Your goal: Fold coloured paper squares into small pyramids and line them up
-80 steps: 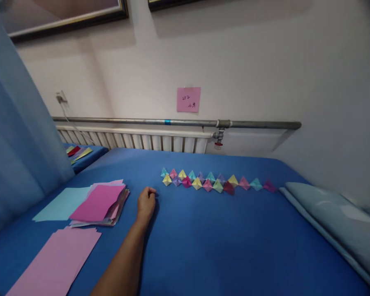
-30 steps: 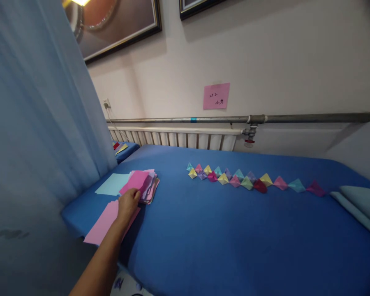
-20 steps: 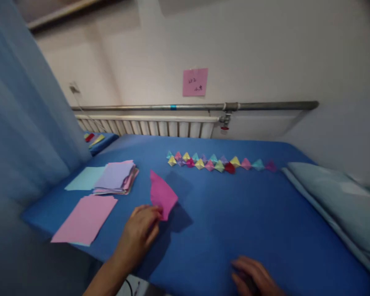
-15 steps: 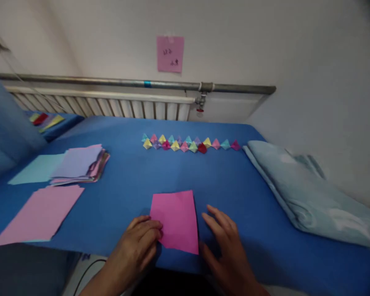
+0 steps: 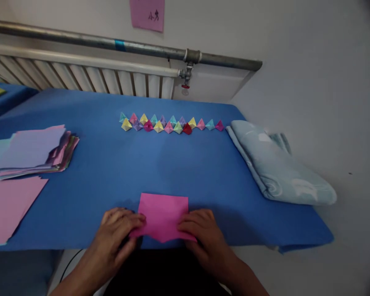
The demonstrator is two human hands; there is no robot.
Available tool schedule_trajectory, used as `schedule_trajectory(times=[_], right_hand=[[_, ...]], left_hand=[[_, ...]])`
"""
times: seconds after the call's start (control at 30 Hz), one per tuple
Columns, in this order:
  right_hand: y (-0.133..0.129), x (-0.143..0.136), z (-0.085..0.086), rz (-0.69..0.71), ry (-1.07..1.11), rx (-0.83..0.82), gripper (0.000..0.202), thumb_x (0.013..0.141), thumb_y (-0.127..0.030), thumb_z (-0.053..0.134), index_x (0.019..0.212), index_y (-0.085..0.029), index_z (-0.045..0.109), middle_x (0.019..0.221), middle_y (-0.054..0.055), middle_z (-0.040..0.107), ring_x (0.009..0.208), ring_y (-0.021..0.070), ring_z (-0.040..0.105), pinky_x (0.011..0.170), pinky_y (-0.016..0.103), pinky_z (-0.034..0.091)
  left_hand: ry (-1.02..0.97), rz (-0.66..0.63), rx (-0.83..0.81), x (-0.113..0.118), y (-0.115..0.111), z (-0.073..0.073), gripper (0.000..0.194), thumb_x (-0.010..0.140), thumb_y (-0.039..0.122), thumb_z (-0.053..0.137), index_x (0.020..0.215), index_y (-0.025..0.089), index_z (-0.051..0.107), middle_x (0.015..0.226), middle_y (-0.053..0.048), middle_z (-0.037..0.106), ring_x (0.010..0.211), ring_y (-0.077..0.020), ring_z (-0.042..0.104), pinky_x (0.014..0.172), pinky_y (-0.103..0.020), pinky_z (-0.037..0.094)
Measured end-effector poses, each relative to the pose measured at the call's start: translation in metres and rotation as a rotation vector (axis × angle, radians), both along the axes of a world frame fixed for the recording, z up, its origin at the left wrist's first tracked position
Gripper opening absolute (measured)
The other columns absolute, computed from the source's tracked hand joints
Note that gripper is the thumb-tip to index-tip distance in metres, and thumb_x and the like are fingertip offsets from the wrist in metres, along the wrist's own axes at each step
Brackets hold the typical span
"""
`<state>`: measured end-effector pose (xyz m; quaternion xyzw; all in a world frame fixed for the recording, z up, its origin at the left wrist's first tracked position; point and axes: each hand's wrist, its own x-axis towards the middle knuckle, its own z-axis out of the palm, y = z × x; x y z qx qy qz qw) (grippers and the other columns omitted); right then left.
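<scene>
A magenta paper sheet (image 5: 163,213) lies at the near edge of the blue-covered table (image 5: 135,164), its lower corners lifted and its near edge bowed. My left hand (image 5: 119,232) grips the sheet's left side, fingers on top and thumb below. On the right side my right hand (image 5: 203,234) pinches it the same way, fingers over the paper and thumb under the edge. Farther back, two rows of small folded paper pieces (image 5: 168,127) in several colours stand side by side.
At the left are a stack of coloured paper (image 5: 31,148) and pink sheets (image 5: 14,205). A folded light-blue blanket (image 5: 277,168) rests at the right. Behind the table run a metal pipe (image 5: 154,50) and a white radiator (image 5: 95,78), under a pink note (image 5: 147,14) on the wall.
My right hand has moved in from beside the sheet and taken its right side. The sheet's near part is now lifted. The view has tilted down and shifted right.
</scene>
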<state>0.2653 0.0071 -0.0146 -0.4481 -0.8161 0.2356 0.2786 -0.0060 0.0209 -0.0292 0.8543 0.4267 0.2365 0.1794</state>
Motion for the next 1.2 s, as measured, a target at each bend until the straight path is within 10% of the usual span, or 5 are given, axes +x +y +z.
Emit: schedule_trajectory(times=[0.3, 0.6, 1.2], right_hand=[[-0.006, -0.012, -0.015, -0.460, 0.121, -0.022, 0.042, 0.089, -0.026, 0.052, 0.130, -0.023, 0.043, 0.081, 0.003, 0.063, 0.073, 0.0180, 0.061, 0.065, 0.031, 0.049], [0.003, -0.013, -0.012, -0.271, -0.008, 0.078, 0.013, 0.090, -0.015, 0.048, 0.087, -0.020, 0.060, 0.070, 0.000, 0.062, 0.064, 0.0144, 0.053, 0.064, 0.030, 0.035], [0.013, -0.015, -0.008, -0.296, -0.219, 0.071, 0.024, 0.095, -0.020, 0.042, 0.091, -0.019, 0.066, 0.072, 0.001, 0.065, 0.065, 0.0141, 0.056, 0.066, 0.031, 0.032]], left_hand=[[-0.060, 0.305, -0.101, 0.016, 0.012, -0.001, 0.032, 0.091, 0.043, 0.045, 0.069, 0.023, 0.057, 0.058, 0.004, 0.054, 0.059, -0.0144, 0.053, 0.066, -0.030, 0.041], [0.029, 0.368, -0.108, 0.027, 0.018, -0.001, 0.035, 0.090, 0.049, 0.041, 0.081, 0.026, 0.065, 0.064, 0.002, 0.065, 0.061, -0.0169, 0.058, 0.068, -0.034, 0.041], [0.247, 0.406, -0.116, 0.030, 0.028, 0.007, 0.045, 0.089, 0.054, 0.036, 0.068, 0.024, 0.063, 0.059, 0.000, 0.062, 0.060, -0.0196, 0.057, 0.065, -0.035, 0.036]])
